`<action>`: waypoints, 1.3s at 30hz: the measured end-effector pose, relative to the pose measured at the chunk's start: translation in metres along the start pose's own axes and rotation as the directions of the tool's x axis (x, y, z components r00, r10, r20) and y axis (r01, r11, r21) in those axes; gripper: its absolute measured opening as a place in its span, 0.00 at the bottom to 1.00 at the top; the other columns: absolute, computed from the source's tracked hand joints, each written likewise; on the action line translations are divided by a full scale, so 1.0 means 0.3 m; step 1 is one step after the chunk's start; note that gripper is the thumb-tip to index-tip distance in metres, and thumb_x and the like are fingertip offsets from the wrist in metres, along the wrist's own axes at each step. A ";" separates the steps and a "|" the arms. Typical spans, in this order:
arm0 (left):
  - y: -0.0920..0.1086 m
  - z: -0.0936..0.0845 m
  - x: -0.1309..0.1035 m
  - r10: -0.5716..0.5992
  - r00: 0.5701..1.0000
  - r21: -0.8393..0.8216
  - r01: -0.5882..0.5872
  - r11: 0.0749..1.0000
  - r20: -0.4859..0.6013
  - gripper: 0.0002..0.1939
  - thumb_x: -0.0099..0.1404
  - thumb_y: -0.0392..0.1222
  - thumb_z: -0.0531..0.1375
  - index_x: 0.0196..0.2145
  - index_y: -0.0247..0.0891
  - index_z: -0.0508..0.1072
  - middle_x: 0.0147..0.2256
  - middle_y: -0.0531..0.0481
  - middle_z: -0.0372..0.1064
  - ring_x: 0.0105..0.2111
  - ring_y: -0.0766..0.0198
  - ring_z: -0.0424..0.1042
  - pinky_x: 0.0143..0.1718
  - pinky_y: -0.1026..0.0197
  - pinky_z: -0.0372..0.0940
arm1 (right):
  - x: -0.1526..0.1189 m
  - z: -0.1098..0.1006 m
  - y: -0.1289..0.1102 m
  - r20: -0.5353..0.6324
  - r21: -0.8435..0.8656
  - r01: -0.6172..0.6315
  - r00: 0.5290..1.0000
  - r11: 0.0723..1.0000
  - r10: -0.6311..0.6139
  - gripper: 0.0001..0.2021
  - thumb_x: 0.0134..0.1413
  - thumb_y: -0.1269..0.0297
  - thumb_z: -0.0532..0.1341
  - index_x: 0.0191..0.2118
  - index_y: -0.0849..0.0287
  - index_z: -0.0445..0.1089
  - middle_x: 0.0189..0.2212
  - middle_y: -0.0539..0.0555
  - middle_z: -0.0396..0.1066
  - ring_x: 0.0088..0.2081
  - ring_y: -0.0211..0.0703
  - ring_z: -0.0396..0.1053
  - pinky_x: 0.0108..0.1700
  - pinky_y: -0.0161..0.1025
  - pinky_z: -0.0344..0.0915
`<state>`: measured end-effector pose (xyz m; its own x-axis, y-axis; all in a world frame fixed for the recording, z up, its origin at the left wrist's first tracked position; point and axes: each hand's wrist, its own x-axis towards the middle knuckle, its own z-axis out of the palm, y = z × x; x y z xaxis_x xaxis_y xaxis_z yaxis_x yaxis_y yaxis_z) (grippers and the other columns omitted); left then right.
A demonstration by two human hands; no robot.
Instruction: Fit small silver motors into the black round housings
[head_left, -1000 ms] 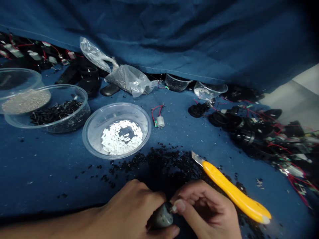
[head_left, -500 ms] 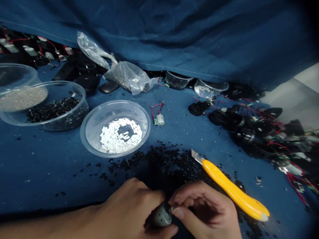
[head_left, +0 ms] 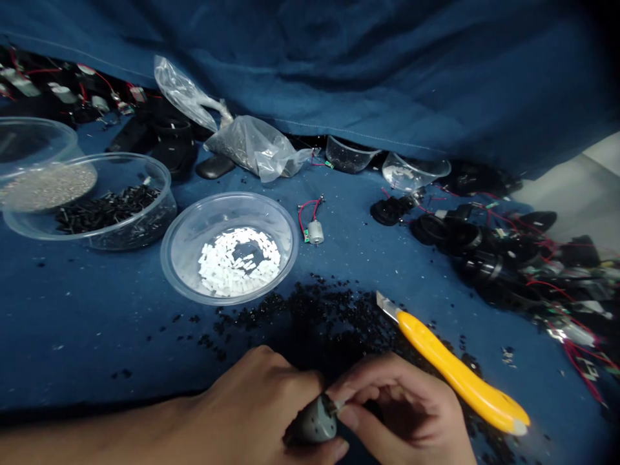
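Left hand: left hand [head_left: 264, 400], back upward, forearm [head_left: 121, 426] entering from lower left; fingers clenched round the grey motor.
Grey motor [head_left: 317, 421]: within the left fingers, holed end facing the right fingertips.
Right hand: right hand [head_left: 409, 407], fingers curled inward; thumb and forefinger tips close together at the motor's end, pinching a tiny part [head_left: 338, 405], mostly hidden.
Lettering: any marking on the motor too blurred to read.
Yellow knife [head_left: 455, 368]: on the counter [head_left: 72, 310], just right of the right fingers, blade pointing away.
Black bits [head_left: 314, 310]: scattered beyond both hands' fingers.
Clear bowl [head_left: 177, 265]: beyond the left fingers, holding white pieces [head_left: 223, 271].
Wired motor [head_left: 315, 232]: beyond the fingers, right of the bowl.
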<state>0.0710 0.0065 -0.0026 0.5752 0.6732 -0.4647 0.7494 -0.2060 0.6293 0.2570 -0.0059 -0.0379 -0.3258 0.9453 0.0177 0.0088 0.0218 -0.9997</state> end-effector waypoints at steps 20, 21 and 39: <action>0.003 0.022 -0.022 0.014 0.996 0.024 -0.012 1.000 -0.087 0.11 0.62 0.48 0.61 0.33 0.38 0.77 0.32 0.49 0.79 0.34 0.55 0.79 0.32 0.64 0.66 | -0.019 -0.024 0.023 0.134 0.092 -0.098 0.987 0.991 0.085 0.07 0.56 0.73 0.64 0.36 0.52 0.75 0.30 0.51 0.79 0.31 0.35 0.76 0.34 0.26 0.71; 0.005 0.022 -0.022 0.007 0.997 0.032 -0.005 0.999 -0.079 0.11 0.63 0.49 0.61 0.33 0.38 0.77 0.32 0.48 0.79 0.35 0.55 0.79 0.32 0.64 0.66 | -0.019 -0.024 0.022 0.121 0.081 -0.090 0.989 0.993 0.080 0.07 0.56 0.73 0.65 0.36 0.52 0.75 0.30 0.50 0.79 0.30 0.35 0.76 0.35 0.26 0.71; 0.018 0.013 -0.020 -0.041 0.998 0.082 0.046 0.996 -0.054 0.12 0.62 0.51 0.60 0.31 0.39 0.75 0.30 0.51 0.76 0.32 0.60 0.76 0.34 0.65 0.64 | 0.003 -0.176 -0.099 0.508 -0.715 0.260 0.831 0.649 0.227 0.09 0.43 0.69 0.71 0.26 0.56 0.69 0.20 0.45 0.71 0.18 0.34 0.68 0.19 0.29 0.57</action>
<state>0.0728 -0.0014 0.0013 0.5251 0.7187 -0.4559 0.7993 -0.2324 0.5542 0.3062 0.0115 -0.0073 -0.7488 0.6252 -0.2201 0.5972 0.4923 -0.6332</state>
